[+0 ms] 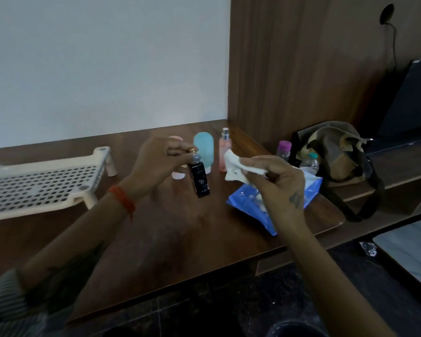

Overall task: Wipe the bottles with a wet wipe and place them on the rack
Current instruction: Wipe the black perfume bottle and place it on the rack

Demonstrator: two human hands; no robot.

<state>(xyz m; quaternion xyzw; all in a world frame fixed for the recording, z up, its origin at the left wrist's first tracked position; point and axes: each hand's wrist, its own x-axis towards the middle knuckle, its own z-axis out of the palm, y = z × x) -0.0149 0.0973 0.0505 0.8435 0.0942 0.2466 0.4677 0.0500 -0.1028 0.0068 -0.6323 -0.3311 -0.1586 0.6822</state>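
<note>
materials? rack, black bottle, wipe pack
Rack: looks like moulded cream plastic, matte, with a perforated grid top and chunky legs. Black bottle, in the left hand: glossy, glass or hard plastic, cannot tell which; gold cap. Wipe pack: thin blue plastic film, shiny and crinkled.

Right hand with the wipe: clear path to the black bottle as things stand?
Probably yes. The right hand pinches the wet wipe just right of the black bottle, which the left hand holds up by its cap. Nothing sits in the gap between them, and the bottle's body is exposed.
</note>
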